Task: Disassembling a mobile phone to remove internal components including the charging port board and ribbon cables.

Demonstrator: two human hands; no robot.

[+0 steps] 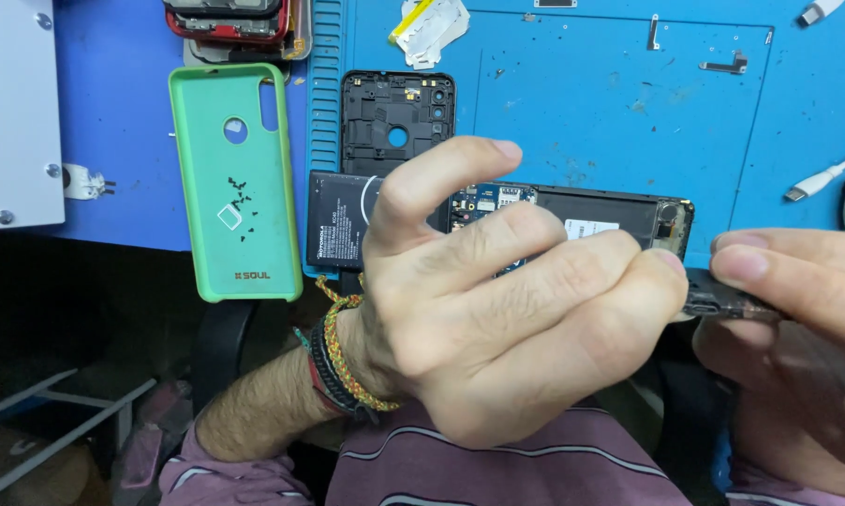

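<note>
where blue mat (610, 112) lies, green case (235, 178) beside.

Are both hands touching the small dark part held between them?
Touching. The head view shows left hand fingertips and right hand fingers both pinching the small dark part.

We see the blue bench (610, 103) bright and evenly lit from above, with faint shadows and no harsh glare; our close hands look slightly soft, the right hand (797, 328) blurred at the frame edge, and the lower left falls dark
</note>
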